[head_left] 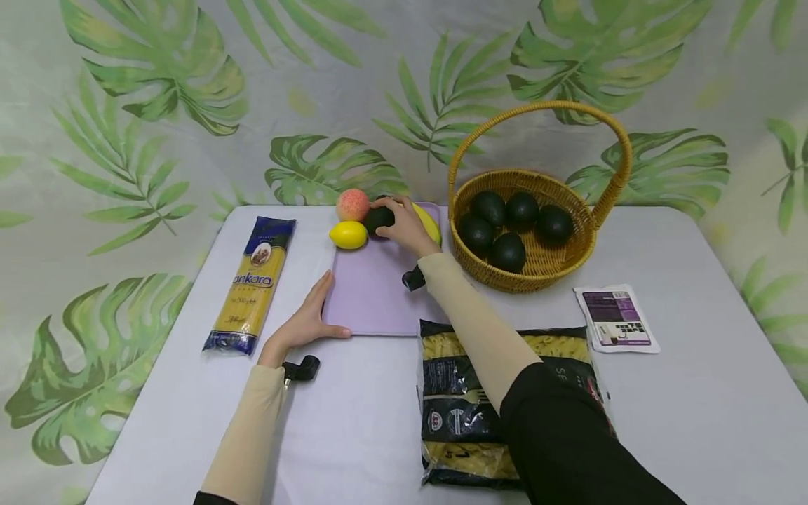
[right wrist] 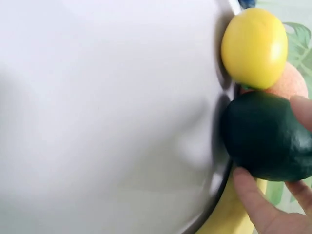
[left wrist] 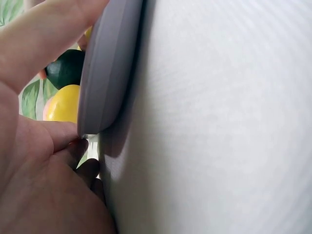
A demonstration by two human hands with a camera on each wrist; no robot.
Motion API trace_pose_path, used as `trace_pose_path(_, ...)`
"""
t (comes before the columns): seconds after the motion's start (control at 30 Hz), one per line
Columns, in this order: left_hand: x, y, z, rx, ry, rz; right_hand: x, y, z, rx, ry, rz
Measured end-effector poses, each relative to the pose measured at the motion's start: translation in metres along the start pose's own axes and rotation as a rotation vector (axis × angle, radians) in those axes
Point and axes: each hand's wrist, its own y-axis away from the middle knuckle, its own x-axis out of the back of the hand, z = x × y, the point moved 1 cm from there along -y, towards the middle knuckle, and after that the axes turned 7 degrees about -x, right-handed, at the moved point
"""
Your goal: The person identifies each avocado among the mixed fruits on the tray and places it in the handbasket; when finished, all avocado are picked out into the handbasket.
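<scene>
My right hand [head_left: 405, 226] holds a dark green avocado [head_left: 379, 220] at the far end of a lilac tray [head_left: 379, 301]. In the right wrist view, fingers and thumb curve around the avocado [right wrist: 265, 136]. Beside it sit a lemon [head_left: 348, 235] and a pinkish peach [head_left: 352, 205]. A banana [head_left: 429, 223], partly behind the right hand, lies along the tray's far right side. At the near left corner my left hand [head_left: 306, 322] touches the tray, thumb on the front edge and straight fingers along the left edge. The left wrist view shows the tray's side wall [left wrist: 105, 73] against that hand.
A wicker basket [head_left: 587, 256] with a tall handle and several avocados [head_left: 507, 253] stands right of the tray. A spaghetti pack [head_left: 249, 287] lies at left. Beneath the right forearm is a large pasta bag [head_left: 457, 414]; a white-and-purple packet [head_left: 616, 319] lies farther right.
</scene>
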Motion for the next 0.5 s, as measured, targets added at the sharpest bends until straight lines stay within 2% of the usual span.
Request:
trace_pose_path(0.23, 0.0009, 0.0008, -0.0006, -0.006, 0.005, -0.002, 0.0003, -0.0013, 0.0013, 0.025, 0.016, -0.085)
trace_pose_path(0.5, 0.0000, 0.0005, -0.0002, -0.003, 0.002, 0.001, 0.0034, 0.0054, 0.0032, 0.038, -0.036, 0.048)
